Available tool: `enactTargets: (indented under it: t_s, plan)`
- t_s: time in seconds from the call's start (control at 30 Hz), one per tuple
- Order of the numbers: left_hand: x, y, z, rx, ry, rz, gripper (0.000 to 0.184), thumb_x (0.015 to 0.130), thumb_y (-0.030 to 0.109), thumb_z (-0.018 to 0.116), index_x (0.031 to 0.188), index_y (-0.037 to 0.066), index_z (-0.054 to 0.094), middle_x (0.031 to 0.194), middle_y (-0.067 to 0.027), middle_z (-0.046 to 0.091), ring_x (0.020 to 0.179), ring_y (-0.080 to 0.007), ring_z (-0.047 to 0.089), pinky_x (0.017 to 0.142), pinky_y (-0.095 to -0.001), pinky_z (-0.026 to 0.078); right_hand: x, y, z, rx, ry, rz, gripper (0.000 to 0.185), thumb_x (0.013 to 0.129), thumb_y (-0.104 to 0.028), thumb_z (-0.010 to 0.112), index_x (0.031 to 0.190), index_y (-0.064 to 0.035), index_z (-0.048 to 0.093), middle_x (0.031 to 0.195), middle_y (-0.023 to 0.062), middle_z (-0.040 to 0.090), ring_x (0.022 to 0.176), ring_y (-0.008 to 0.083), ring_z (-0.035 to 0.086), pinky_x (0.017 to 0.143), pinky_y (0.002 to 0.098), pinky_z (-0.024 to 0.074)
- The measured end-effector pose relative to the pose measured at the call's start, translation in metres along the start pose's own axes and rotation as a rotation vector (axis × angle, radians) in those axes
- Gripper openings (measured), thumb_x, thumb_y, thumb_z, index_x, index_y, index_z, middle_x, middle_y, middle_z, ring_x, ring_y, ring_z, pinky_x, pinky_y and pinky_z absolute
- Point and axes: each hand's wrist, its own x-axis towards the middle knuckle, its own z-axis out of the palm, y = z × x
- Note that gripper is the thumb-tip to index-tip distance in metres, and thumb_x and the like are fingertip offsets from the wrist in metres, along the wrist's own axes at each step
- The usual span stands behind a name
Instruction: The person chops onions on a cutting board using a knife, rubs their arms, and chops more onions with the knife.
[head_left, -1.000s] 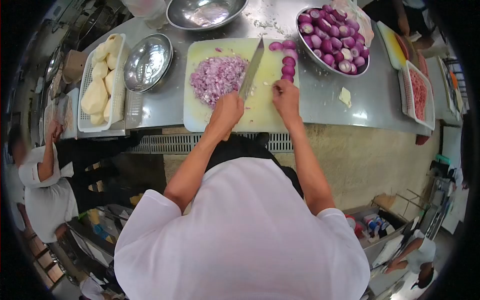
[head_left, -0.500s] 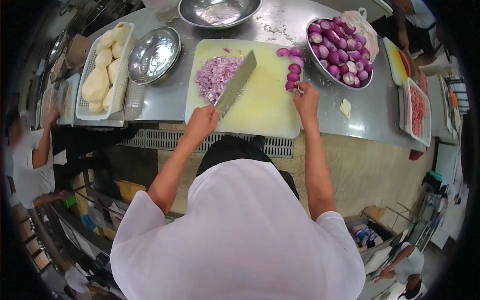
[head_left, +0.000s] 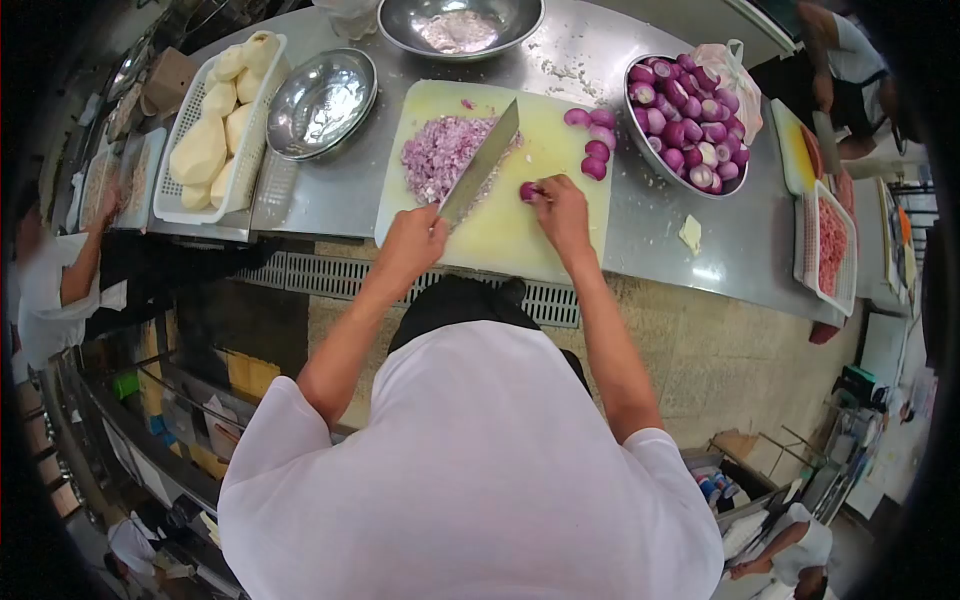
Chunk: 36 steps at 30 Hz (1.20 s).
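Note:
My left hand [head_left: 413, 241] is closed around the handle of a broad-bladed knife [head_left: 484, 160]. Its blade slants up and away over the cutting board [head_left: 490, 245], along the right side of a heap of chopped red onion [head_left: 435, 160]. In the fingertips of my right hand [head_left: 563, 218] is a small peeled red onion [head_left: 528, 191], held over the middle of the board, right of the blade. Several more peeled onions [head_left: 596, 150] lie along the board's right edge. Beyond them, a steel bowl [head_left: 652, 152] is heaped with peeled red onions [head_left: 690, 115].
Left of the board stand an upside-down-looking steel bowl [head_left: 322, 104] and a white basket [head_left: 243, 183] of peeled root vegetables [head_left: 200, 155]. Another steel bowl [head_left: 460, 45] sits behind. A pale scrap [head_left: 690, 234] lies right. Co-workers [head_left: 60, 285] stand on both sides; minced meat [head_left: 832, 245] fills a basket.
My right hand has taken an onion from the row at the board's right edge and moved left with it to the middle. The knife stays beside the chopped heap.

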Motion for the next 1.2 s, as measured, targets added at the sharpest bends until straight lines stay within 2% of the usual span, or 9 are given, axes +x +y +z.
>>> enactTargets:
  t_s: [0.13, 0.37, 0.53, 0.87, 0.93, 0.97, 1.07, 1.13, 1.2]
  plan:
    - [0.016, 0.019, 0.038, -0.026, 0.120, 0.101, 0.019, 0.093, 0.010, 0.060, 0.087, -0.007, 0.064, 0.078, -0.0317, 0.065, 0.080, -0.0516, 0.065, 0.072, -0.0563, 0.050, 0.005, -0.025, 0.011, -0.029, -0.075, -0.039, 0.014, 0.083, -0.004, 0.071, 0.096, -0.0029, 0.071, 0.095, 0.0167, 0.065, 0.091, 0.0395, 0.065, 0.080, 0.0482, 0.0532]
    - [0.015, 0.034, 0.037, 0.007, 0.002, 0.008, 0.019, 0.093, 0.009, 0.058, 0.087, -0.009, 0.064, 0.080, -0.0344, 0.065, 0.082, -0.0527, 0.066, 0.073, -0.0573, 0.052, 0.014, -0.032, 0.012, -0.172, -0.182, -0.094, 0.021, 0.083, -0.003, 0.064, 0.104, -0.0035, 0.068, 0.100, 0.0173, 0.063, 0.097, 0.0398, 0.062, 0.082, 0.0497, 0.0540]
    - [0.019, 0.029, 0.046, -0.007, 0.068, 0.123, 0.020, 0.093, 0.008, 0.057, 0.086, -0.009, 0.064, 0.079, -0.0349, 0.065, 0.079, -0.0524, 0.066, 0.071, -0.0575, 0.053, 0.016, -0.030, 0.014, -0.188, -0.163, -0.102, 0.022, 0.082, -0.001, 0.063, 0.104, -0.0038, 0.068, 0.100, 0.0174, 0.063, 0.096, 0.0405, 0.062, 0.082, 0.0496, 0.0542]
    - [0.023, 0.026, 0.051, -0.069, -0.035, 0.011, 0.023, 0.095, 0.009, 0.054, 0.089, -0.010, 0.064, 0.082, -0.0366, 0.065, 0.084, -0.0522, 0.067, 0.074, -0.0568, 0.053, 0.009, -0.026, 0.017, -0.123, -0.104, -0.127, 0.020, 0.082, 0.001, 0.062, 0.101, -0.0038, 0.066, 0.098, 0.0179, 0.061, 0.094, 0.0404, 0.061, 0.081, 0.0494, 0.0526]
    - [0.023, 0.006, 0.072, 0.113, 0.231, 0.330, 0.026, 0.103, 0.016, 0.054, 0.088, -0.005, 0.058, 0.060, -0.0182, 0.059, 0.047, -0.0285, 0.062, 0.048, -0.0442, 0.050, 0.011, -0.027, 0.017, -0.116, -0.087, -0.129, 0.019, 0.082, 0.001, 0.062, 0.100, -0.0036, 0.065, 0.098, 0.0177, 0.061, 0.094, 0.0406, 0.061, 0.081, 0.0496, 0.0524]
    - [0.025, 0.003, 0.078, 0.112, 0.223, 0.327, 0.026, 0.103, 0.016, 0.054, 0.088, -0.005, 0.058, 0.060, -0.0182, 0.059, 0.047, -0.0285, 0.062, 0.048, -0.0442, 0.050, 0.007, -0.027, 0.017, -0.116, -0.080, -0.134, 0.018, 0.082, 0.002, 0.062, 0.099, -0.0034, 0.065, 0.097, 0.0176, 0.061, 0.093, 0.0407, 0.061, 0.080, 0.0498, 0.0522]
    - [0.035, 0.026, 0.061, -0.025, -0.034, 0.050, 0.028, 0.102, 0.016, 0.054, 0.087, -0.006, 0.059, 0.062, -0.0191, 0.062, 0.050, -0.0291, 0.065, 0.050, -0.0434, 0.051, 0.006, -0.027, 0.016, -0.108, -0.068, -0.129, 0.017, 0.082, 0.002, 0.062, 0.099, -0.0030, 0.064, 0.096, 0.0176, 0.061, 0.092, 0.0410, 0.060, 0.079, 0.0501, 0.0518]
    - [0.022, 0.037, 0.044, -0.065, -0.048, 0.011, 0.023, 0.096, 0.010, 0.054, 0.089, -0.009, 0.064, 0.083, -0.0358, 0.066, 0.084, -0.0528, 0.067, 0.075, -0.0578, 0.052, 0.004, -0.028, 0.015, -0.088, -0.050, -0.124, 0.017, 0.082, 0.002, 0.063, 0.099, -0.0029, 0.064, 0.096, 0.0175, 0.061, 0.092, 0.0411, 0.060, 0.079, 0.0504, 0.0517]
    - [0.025, 0.034, 0.055, -0.017, -0.040, 0.021, 0.023, 0.096, 0.010, 0.054, 0.089, -0.009, 0.064, 0.083, -0.0353, 0.066, 0.084, -0.0527, 0.067, 0.075, -0.0578, 0.052, 0.006, -0.028, 0.018, -0.061, -0.035, -0.116, 0.017, 0.082, 0.001, 0.063, 0.099, -0.0028, 0.064, 0.096, 0.0175, 0.061, 0.092, 0.0411, 0.060, 0.079, 0.0506, 0.0516]
